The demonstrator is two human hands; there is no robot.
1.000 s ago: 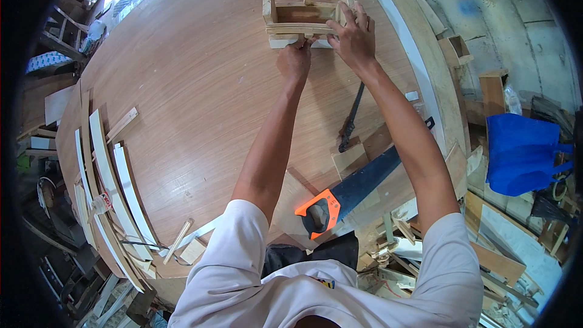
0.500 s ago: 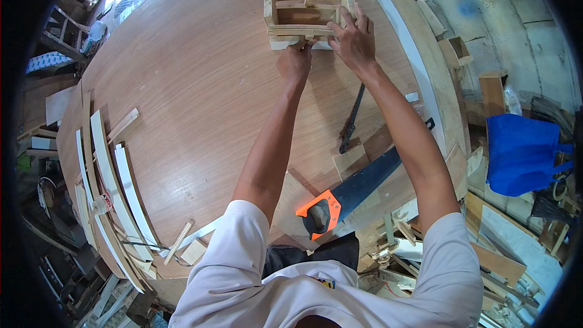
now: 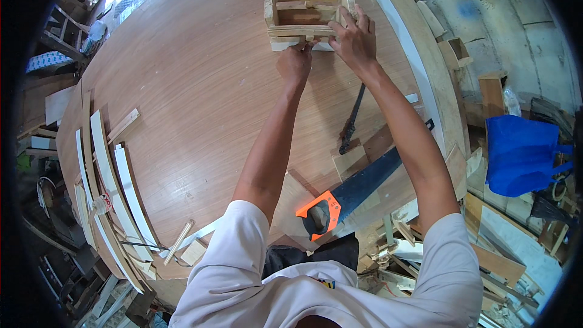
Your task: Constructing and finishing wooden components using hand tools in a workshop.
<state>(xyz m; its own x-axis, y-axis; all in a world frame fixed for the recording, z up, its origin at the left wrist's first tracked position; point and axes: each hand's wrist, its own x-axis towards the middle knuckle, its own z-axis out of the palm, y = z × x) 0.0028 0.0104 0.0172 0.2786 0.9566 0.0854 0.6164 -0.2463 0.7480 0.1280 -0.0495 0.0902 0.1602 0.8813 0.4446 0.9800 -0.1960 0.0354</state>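
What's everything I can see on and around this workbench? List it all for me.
small wooden frame: one, pale wood, far end of the tabletop
tabletop: one, brown wood grain
handsaw: one, dark blade with orange handle, near edge
dark tool: one, black, lying beside the right forearm
wood strips: several, white and pale, left edge
blue bag: one, on the right, off the table
left hand: one, at the frame's near rail
right hand: one, on the frame's right corner

The counter (image 3: 200,85) is smooth, faintly sheened wood veneer. On it, the small frame (image 3: 306,15) is pale, raw-looking matt wood. Nearer the person, the saw (image 3: 346,191) shows a dark matt blade and glossy orange plastic handle.
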